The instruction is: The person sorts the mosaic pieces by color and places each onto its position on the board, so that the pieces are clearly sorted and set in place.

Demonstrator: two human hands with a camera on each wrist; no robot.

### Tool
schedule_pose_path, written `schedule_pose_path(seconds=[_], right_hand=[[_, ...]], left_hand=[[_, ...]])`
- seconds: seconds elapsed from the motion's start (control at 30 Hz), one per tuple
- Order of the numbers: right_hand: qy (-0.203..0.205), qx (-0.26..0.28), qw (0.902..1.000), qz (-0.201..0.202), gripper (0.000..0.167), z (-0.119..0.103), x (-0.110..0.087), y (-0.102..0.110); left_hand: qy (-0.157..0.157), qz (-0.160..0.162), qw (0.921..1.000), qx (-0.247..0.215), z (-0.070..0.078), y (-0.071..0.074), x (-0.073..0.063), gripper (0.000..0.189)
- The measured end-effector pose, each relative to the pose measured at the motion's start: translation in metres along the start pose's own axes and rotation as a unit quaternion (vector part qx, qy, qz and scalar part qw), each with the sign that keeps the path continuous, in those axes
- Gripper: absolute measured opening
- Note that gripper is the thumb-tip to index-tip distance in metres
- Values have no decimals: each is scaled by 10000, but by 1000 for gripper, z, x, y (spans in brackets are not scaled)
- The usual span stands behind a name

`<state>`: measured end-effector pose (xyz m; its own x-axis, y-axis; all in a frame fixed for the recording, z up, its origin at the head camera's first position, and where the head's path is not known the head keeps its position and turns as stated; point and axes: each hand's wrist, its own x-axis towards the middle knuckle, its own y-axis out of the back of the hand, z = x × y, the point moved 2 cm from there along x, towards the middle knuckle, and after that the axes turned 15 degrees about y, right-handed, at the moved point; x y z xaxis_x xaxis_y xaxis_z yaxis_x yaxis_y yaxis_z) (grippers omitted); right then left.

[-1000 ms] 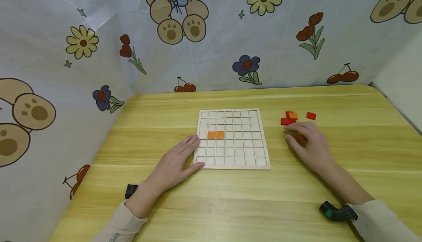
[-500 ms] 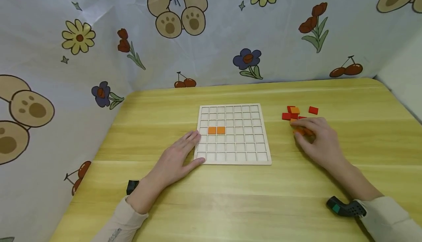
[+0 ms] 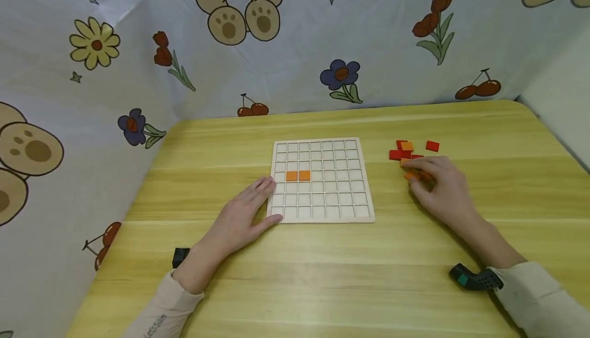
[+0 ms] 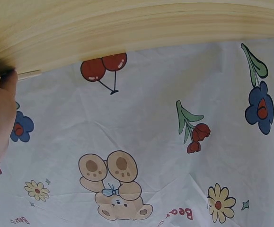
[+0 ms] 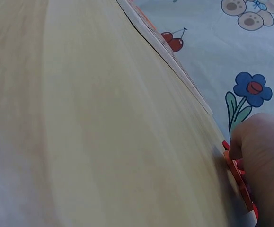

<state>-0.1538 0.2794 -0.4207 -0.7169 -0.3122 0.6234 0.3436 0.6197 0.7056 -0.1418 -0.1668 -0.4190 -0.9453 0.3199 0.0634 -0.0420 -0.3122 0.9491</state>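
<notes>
A pale wooden grid board (image 3: 341, 184) lies flat on the table, with two orange square tiles (image 3: 298, 175) side by side in its cells. My left hand (image 3: 239, 217) rests at the board's left edge, fingers extended and thumb at the near left corner. To the right of the board, my right hand (image 3: 442, 187) reaches over loose tiles. Its index finger touches an orange tile (image 3: 403, 163), and the thumb is beside more orange tiles (image 3: 412, 175). A gap shows between thumb and index finger. The right hand partly hides the tiles beneath it.
Red tiles (image 3: 395, 154) lie in a loose cluster beyond the right hand, with an orange tile (image 3: 407, 146) on top. One red tile (image 3: 432, 146) lies apart. The wooden table (image 3: 322, 271) meets a printed cloth (image 3: 295, 46) at its back and left edges.
My right hand has shifted slightly right and toward me across the loose tiles, uncovering some orange ones. My left hand stays at the board. The head view has tilted down a little.
</notes>
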Motion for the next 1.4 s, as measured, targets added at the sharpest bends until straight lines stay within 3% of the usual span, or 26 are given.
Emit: schedule_pose_path(seconds=[0.47, 0.9, 1.4], right_hand=[[-3, -31, 10000, -70, 33, -1, 0, -7], [95, 57, 9997, 194, 31, -1, -1, -3], [138, 80, 9997, 177, 30, -1, 1, -4]], left_hand=[[12, 36, 10000, 9, -3, 2, -2, 80], [-108, 78, 9999, -103, -2, 0, 1, 78], [-87, 71, 9999, -70, -2, 0, 1, 78]])
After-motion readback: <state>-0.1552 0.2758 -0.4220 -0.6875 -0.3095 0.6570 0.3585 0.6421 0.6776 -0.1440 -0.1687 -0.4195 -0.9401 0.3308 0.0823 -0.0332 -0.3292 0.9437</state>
